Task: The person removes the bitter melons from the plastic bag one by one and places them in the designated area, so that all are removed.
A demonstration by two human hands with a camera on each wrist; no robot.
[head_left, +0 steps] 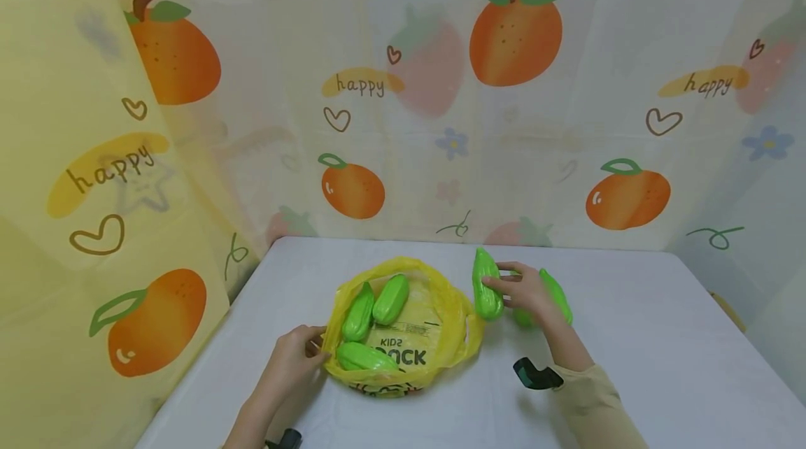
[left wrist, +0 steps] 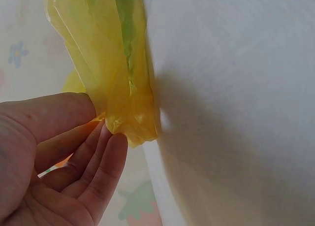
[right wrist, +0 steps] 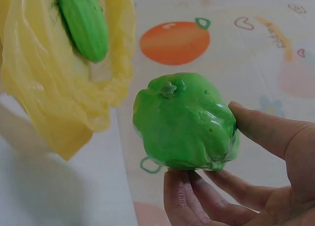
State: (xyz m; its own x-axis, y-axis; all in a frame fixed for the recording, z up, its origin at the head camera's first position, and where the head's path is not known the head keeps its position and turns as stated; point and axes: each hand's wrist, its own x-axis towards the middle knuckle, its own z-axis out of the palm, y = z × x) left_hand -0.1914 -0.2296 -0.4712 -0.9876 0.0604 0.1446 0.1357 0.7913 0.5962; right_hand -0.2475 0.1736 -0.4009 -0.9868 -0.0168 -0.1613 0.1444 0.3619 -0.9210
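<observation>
My left hand point(head_left: 292, 358) pinches the left rim of a yellow plastic bag point(head_left: 455, 309), its thumb and fingers on the thin film point(left wrist: 110, 88) in the left wrist view. The bag stands wide open, with printed lettering showing. Three glossy green gourds lie inside: a left one point(head_left: 359, 312), a back one point(head_left: 391, 299) and a front one point(head_left: 365, 357). My right hand point(head_left: 525, 288) grips another long, tapered green gourd point(head_left: 487, 288), raised just right of the bag. In the right wrist view, the held gourd's lumpy stem end point(right wrist: 184, 120) faces the camera between thumb and fingers.
Behind my right hand, more green gourds point(head_left: 557, 295) rest on the white table point(head_left: 655, 351), partly hidden by the hand and forearm. A fruit-printed curtain point(head_left: 415, 155) hangs along the table's far edge, and another yellowish one point(head_left: 94, 323) hangs on the left.
</observation>
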